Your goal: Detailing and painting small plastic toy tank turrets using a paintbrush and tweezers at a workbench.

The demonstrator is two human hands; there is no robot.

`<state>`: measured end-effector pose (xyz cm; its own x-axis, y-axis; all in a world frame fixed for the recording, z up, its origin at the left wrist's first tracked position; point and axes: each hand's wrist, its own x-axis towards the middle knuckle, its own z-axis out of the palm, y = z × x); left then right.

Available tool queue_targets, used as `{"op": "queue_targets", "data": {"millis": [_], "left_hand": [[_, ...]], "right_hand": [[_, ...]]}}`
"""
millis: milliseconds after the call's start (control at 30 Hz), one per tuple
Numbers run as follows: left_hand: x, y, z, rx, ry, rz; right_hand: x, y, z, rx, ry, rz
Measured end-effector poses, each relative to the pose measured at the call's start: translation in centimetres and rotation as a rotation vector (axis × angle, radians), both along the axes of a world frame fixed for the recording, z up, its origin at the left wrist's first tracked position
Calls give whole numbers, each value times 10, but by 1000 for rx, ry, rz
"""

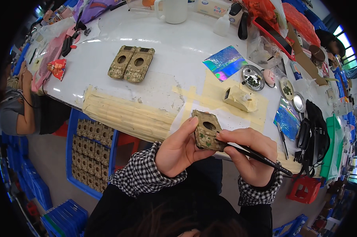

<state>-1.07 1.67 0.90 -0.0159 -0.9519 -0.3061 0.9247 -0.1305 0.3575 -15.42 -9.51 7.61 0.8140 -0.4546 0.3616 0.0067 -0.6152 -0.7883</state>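
Observation:
My left hand (172, 154) grips a camouflage-painted toy tank hull (205, 136) by its edges, just over the table's near edge. The hull has a round hole in its top and is tilted toward me. Black tweezers (261, 158) lie in my right hand (255, 152), pinched between thumb and fingers. Their tips reach the hull's right side; whether they hold a small part is hidden by my fingers. Two similar hulls, one on the left (120, 65) and one on the right (140, 65), rest side by side farther back on the table.
A round metal dish (247, 71) with small dark green bits stands beyond a tape-wrapped block (237, 100). Shiny foil sheets (225, 62), a black pouch (318, 134) and a thin tool (282, 138) lie rightward. Below left, a blue crate (69, 154) holds many hulls. Another person sits left.

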Motion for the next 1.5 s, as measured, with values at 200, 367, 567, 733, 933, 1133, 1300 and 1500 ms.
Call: {"op": "queue_targets", "data": {"millis": [200, 367, 567, 733, 933, 1133, 1300, 1500], "left_hand": [[0, -1, 0, -2, -2, 6], [0, -1, -1, -4, -14, 8], [0, -2, 0, 4, -20, 4], [1, -1, -1, 13, -22, -3], [0, -2, 0, 21, -29, -4], [0, -2, 0, 25, -31, -3], [1, -2, 0, 12, -31, -8], [0, -2, -1, 3, -18, -1]], "right_hand": [[1, 0, 0, -21, -2, -5], [2, 0, 0, -19, 5, -7], [3, -1, 0, 2, 3, -21], [3, -2, -1, 35, 10, -18], [3, -3, 1, 30, 5, -8], [4, -4, 3, 52, 34, -3], [3, -5, 1, 42, 26, 0], [2, -6, 1, 40, 28, 7]]}}
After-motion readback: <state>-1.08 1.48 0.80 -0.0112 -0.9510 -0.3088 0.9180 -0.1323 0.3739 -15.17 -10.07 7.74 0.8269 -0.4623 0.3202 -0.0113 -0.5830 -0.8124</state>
